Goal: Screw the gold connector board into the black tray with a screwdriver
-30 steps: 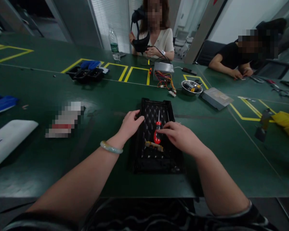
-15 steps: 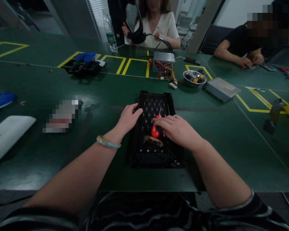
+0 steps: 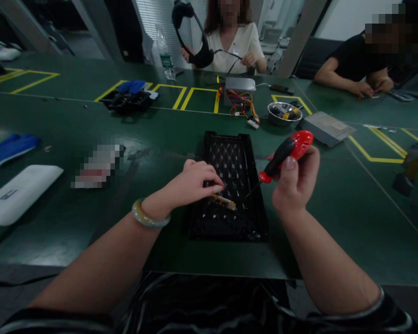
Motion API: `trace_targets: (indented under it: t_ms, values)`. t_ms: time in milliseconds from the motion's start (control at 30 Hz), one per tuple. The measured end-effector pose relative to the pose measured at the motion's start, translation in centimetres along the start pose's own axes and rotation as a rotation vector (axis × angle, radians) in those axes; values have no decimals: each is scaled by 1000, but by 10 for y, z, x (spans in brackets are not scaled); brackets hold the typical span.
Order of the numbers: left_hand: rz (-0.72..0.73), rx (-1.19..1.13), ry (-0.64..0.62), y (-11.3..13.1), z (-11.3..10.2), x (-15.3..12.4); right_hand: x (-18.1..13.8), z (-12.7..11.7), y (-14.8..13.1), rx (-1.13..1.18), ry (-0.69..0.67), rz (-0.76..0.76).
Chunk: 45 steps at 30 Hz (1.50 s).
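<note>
A black rectangular tray (image 3: 199, 232) with a patterned floor lies on the green table in front of me. My right hand (image 3: 296, 181), raised beside the tray's right edge, is closed round the red and black handle of a screwdriver (image 3: 286, 155). Its thin shaft slants down to the left over the tray. Over the left side of the tray, my left hand (image 3: 191, 183) has its fingers stretched out and slightly apart. Just below those fingertips lies a small yellow-brown part (image 3: 225, 202); whether they touch it I cannot tell.
A metal bowl of small items (image 3: 284, 115), a metal box with coloured wires (image 3: 240, 86) and a grey metal plate (image 3: 329, 128) are farther back. To the left lie a white device (image 3: 24, 195) and blue gloves (image 3: 12, 148). Two people sit across the table.
My right hand has lifted the screwdriver from the tray, up and to the right. My left hand has moved from the tray's left edge inward and down, towards the yellow-brown part.
</note>
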<state>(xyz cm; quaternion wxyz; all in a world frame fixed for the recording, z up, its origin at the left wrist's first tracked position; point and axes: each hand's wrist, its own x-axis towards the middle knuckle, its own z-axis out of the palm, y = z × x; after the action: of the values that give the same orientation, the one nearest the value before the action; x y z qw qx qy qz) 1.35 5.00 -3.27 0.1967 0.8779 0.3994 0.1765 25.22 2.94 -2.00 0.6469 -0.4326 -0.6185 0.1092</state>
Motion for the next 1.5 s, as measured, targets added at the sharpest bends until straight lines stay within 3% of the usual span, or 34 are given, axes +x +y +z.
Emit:
trace_targets:
  t_ms: [100, 367, 633, 733, 867, 967, 1500]
  values:
    - [74, 66, -112, 10, -1, -2, -6, 2, 0, -14, -72, -18]
    - [121, 147, -153, 19, 1, -2, -5, 1, 2, 111, -157, -126]
    - [-7, 236, 125, 32, -22, -12, -1, -2, 2, 0, -198, -135]
    - [-32, 169, 48, 41, -28, -21, -1, -2, 6, -12, -197, -135]
    - [22, 18, -219, 57, -25, -31, -1, -3, 9, -18, -206, -143]
    - [24, 21, -310, 68, -20, -35, -1, -4, 8, -31, -216, -146]
    - [11, 168, -295, 76, -11, -36, -1, -4, 9, -27, -233, -151]
